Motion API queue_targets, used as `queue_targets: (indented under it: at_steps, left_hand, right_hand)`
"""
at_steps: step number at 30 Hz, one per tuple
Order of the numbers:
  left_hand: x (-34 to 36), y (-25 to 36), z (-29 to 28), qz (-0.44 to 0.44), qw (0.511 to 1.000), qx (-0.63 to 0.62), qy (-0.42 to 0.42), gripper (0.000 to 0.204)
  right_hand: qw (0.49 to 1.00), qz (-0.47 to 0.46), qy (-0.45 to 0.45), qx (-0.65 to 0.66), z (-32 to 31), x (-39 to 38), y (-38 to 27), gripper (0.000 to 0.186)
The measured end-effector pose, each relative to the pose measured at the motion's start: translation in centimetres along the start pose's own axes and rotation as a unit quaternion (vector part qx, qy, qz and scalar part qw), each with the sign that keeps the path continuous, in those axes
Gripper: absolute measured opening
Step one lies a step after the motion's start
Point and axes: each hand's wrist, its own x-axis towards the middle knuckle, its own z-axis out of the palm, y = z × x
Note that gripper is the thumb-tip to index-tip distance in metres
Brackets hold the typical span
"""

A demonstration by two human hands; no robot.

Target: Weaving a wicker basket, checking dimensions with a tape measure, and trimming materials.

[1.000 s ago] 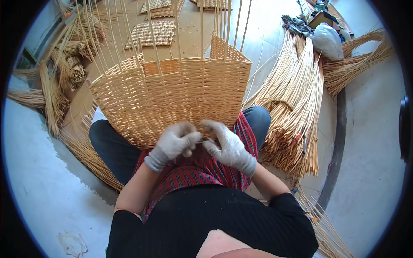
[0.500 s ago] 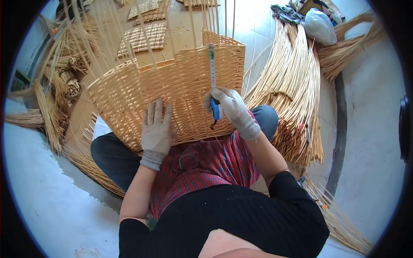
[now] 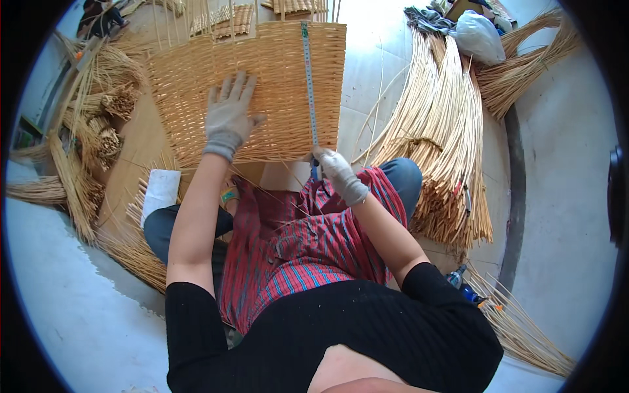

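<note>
Head view: the woven basket point(image 3: 249, 92) now lies with its side wall facing up across the lap, no longer gripped at its rim. The left hand point(image 3: 227, 116) presses flat on the weave, fingers spread apart. The right hand point(image 3: 339, 173) has its fingers clamped on a measuring tape point(image 3: 308, 82), now drawn along the full wall. Measuring has replaced weaving.

Big sheaf of willow rods point(image 3: 445, 144) lying on the floor point(image 3: 563, 216) — white plastic bag point(image 3: 478, 36) beyond it, cut bundles point(image 3: 108, 124) opposite.
</note>
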Motion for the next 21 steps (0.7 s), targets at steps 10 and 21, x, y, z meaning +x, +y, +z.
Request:
queue_targets:
  at_steps: [10, 21]
  left_hand:
    - [9.6, -1.8, 0.1, 0.006, 1.000, -0.026, 0.016, 0.089]
    - [-5.9, -3.6, 19.6, -0.416, 0.374, -0.828, 0.032, 0.044]
  right_hand:
    - [0.985, -0.013, 0.066, 0.158, 5.7, 7.1, -0.8, 0.041]
    - [0.988, 0.006, 0.122, 0.099, 4.2, 7.1, -0.5, 0.038]
